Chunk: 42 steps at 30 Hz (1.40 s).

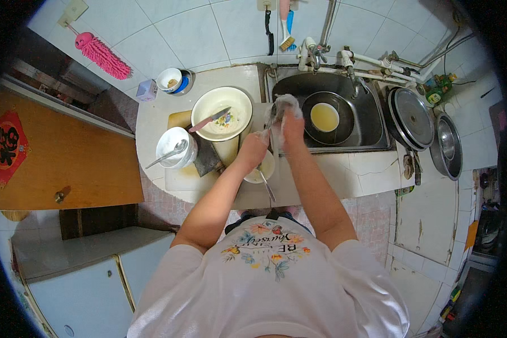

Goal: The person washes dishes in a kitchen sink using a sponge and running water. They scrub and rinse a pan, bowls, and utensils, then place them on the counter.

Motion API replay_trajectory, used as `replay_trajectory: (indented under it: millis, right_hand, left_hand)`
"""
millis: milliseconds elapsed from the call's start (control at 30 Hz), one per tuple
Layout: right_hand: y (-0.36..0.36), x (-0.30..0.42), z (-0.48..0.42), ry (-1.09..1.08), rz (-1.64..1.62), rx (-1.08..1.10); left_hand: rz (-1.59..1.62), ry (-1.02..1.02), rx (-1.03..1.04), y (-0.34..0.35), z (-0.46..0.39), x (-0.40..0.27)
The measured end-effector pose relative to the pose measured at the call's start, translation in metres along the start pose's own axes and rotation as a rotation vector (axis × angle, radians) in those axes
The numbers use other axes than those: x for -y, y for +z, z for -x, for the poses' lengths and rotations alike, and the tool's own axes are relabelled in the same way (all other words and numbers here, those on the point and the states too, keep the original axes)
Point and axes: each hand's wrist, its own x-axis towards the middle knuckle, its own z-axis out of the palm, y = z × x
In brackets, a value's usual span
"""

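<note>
My left hand (253,148), flecked with suds, grips a narrow metal utensil (272,118) at the near left corner of the sink. Its exact kind is hard to make out. Pressed against its upper part is a foamy scrubber or cloth (287,102) in my right hand (293,126). Below my left hand stands a pale bowl (265,167) with a metal spoon (267,186) in it, partly covered by that hand. A cream enamel basin (203,99) to the left carries a knife with a pinkish handle (203,124).
Inside the sink (287,82), a yellow-looking bowl (324,117) sits in a dark round pan (306,105). A white tub (169,141) with a spoon across it stands left, beside a dark cleaver blade (209,160). Pans with lids (414,116) lean right of the sink, under pipes.
</note>
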Motion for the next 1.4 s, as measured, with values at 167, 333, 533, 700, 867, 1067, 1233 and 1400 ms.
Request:
replay_trajectory:
  millis: [167, 333, 533, 700, 867, 1067, 1233, 1400]
  right_hand:
    - [0.000, -0.008, 0.014, 0.132, -0.047, 0.270]
    - [-0.015, 0.032, -0.003, -0.394, 0.619, 0.391]
    - [-0.009, 0.046, -0.004, -1.144, 1.438, 0.866]
    - [-0.006, 0.065, -0.020, -0.917, 1.585, 1.019]
    - [-0.014, 0.049, -0.020, -0.348, 0.705, 0.572]
    - [0.009, 0.000, 0.009, 0.209, -0.056, 0.297]
    - [0.024, 0.004, 0.026, 0.399, -0.303, 0.372]
    - [0.012, -0.007, 0.009, -0.186, 0.462, 0.531]
  left_hand:
    - [-0.013, 0.016, -0.055, -0.001, -0.001, 0.006]
    - [-0.008, -0.139, 0.071, -0.044, 0.011, -0.006]
    - [-0.427, -0.188, 0.126, -0.066, 0.016, -0.017]
    - [-0.316, -0.250, 0.088, -0.066, 0.022, -0.017]
    - [-0.175, 0.127, -0.116, -0.042, 0.021, 0.008]
    - [0.211, -0.138, -0.048, -0.013, 0.015, -0.003]
    - [-0.083, 0.252, -0.106, -0.012, 0.010, 0.022]
    - [0.610, -0.192, -0.114, -0.039, 0.012, 0.001]
